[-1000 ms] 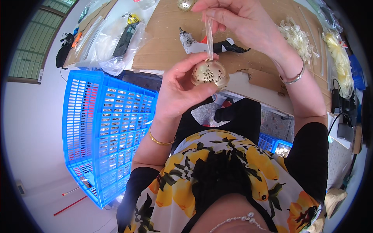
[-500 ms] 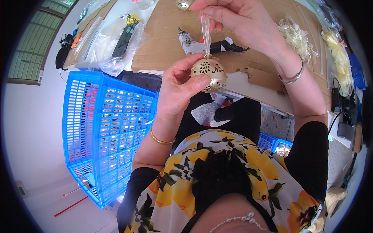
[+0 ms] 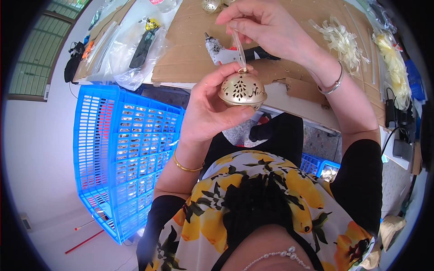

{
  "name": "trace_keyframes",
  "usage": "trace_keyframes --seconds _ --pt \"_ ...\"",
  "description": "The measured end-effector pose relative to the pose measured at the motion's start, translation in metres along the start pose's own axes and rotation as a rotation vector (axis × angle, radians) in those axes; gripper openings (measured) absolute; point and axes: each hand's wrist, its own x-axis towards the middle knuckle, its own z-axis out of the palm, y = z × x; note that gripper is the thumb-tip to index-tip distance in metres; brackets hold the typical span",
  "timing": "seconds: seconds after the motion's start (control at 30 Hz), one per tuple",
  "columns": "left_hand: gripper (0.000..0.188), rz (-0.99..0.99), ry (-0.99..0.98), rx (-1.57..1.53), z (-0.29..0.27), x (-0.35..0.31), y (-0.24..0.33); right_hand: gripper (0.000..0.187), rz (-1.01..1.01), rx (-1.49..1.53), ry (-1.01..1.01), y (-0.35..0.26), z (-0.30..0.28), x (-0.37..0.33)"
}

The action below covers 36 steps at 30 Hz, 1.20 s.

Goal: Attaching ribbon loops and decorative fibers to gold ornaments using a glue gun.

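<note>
One ball, one ribbon loop, two grips

We have two grips on one piece. Our left grip (image 3: 205,106) is grasping one pale-gold ball (image 3: 242,90), thumb along its lower front and fingers behind. The ball sits upright at that grip's fingertips, one cut-out tree and several small holes facing us. Our right grip (image 3: 275,31), above and to the right, pinches the top of one sheer ribbon loop (image 3: 239,47), which slants down to the ball's crown.

Just beyond the left grip, one glue gun (image 3: 221,55) lies on one cardboard sheet (image 3: 185,49) over the surface (image 3: 305,109). Left of the right grip's fingertips, near the upper edge, we see at least one more perforated ball (image 3: 211,5). To the right of the right grip we count two ribbon heaps: one whitish (image 3: 346,45), one yellowish (image 3: 392,67).

Left of the left grip stands one large blue crate (image 3: 116,180); shiny pieces show through its slots, too many to count. A second blue crate (image 3: 311,163) shows lower right of that grip. One gold bangle (image 3: 186,168) sits behind the left grip, one silver bangle (image 3: 333,86) behind the right.
</note>
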Motion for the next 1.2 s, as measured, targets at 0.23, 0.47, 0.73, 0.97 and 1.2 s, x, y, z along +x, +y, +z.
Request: trace_keyframes --seconds 0.23,0.47,0.73,0.97,1.2 --pt "0.065 0.296 -0.040 0.336 -0.005 0.008 0.011 0.017 -0.024 -0.167 0.010 0.018 0.003 -0.002" --pt "0.065 0.272 0.137 0.120 -0.018 0.000 0.032 0.024 -0.029 -0.199 0.041 0.018 0.002 -0.003" --pt "0.048 0.320 0.368 -0.062 -0.068 -0.017 0.029 0.047 -0.242 -1.043 -0.244 0.033 -0.016 -0.007" --pt "0.053 0.153 0.416 -0.075 -0.071 -0.022 0.010 0.045 -0.231 -1.036 -0.222 0.053 -0.009 -0.005" --pt "0.052 0.110 0.436 -0.097 -0.068 -0.027 0.012 0.039 -0.236 -0.921 -0.261 0.033 -0.021 0.000"
